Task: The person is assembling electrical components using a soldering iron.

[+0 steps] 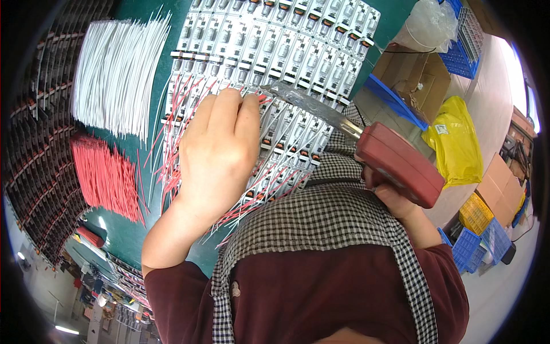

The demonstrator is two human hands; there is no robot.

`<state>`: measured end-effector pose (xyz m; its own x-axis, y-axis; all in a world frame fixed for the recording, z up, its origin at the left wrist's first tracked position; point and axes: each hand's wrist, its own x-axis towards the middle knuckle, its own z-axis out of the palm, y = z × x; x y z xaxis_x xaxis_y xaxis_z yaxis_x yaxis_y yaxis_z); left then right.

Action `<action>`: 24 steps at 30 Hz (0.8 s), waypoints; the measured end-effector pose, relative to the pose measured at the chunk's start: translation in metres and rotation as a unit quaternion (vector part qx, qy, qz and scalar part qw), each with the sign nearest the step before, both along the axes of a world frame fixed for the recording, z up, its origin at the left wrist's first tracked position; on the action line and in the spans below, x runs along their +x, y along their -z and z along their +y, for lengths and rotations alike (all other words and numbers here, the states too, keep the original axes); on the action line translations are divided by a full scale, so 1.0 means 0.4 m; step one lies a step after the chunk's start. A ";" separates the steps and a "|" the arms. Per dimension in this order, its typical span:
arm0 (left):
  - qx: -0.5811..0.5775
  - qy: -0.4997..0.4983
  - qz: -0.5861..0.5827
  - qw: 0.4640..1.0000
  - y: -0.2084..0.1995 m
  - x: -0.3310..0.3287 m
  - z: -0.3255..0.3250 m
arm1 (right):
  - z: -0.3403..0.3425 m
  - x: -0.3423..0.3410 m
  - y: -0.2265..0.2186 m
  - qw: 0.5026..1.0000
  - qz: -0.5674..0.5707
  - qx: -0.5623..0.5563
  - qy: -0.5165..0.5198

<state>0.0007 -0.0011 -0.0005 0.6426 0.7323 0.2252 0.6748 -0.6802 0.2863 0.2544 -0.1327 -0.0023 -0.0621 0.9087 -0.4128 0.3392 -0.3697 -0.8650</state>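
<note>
Your right hand (391, 199) clamps the red soldering gun (401, 164), probably heavy, best held by its grip; whether your left hand (220, 137) pinches bendable wires (171, 176) beside its fingers, I cannot tell.

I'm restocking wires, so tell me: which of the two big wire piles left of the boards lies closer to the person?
The red pile: it lies lower in the view than the white pile, and its wires look shorter.
</note>
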 end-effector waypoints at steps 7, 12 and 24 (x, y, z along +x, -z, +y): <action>-0.009 0.020 -0.011 1.000 -0.009 0.012 -0.009 | -0.025 0.011 0.005 0.999 -0.037 0.004 0.013; -0.067 -0.008 0.006 0.998 -0.026 0.020 -0.021 | -0.039 0.021 0.015 0.999 -0.026 0.025 0.005; -0.079 -0.008 0.006 0.997 -0.027 0.023 -0.015 | -0.030 0.012 0.026 0.999 0.001 -0.036 0.041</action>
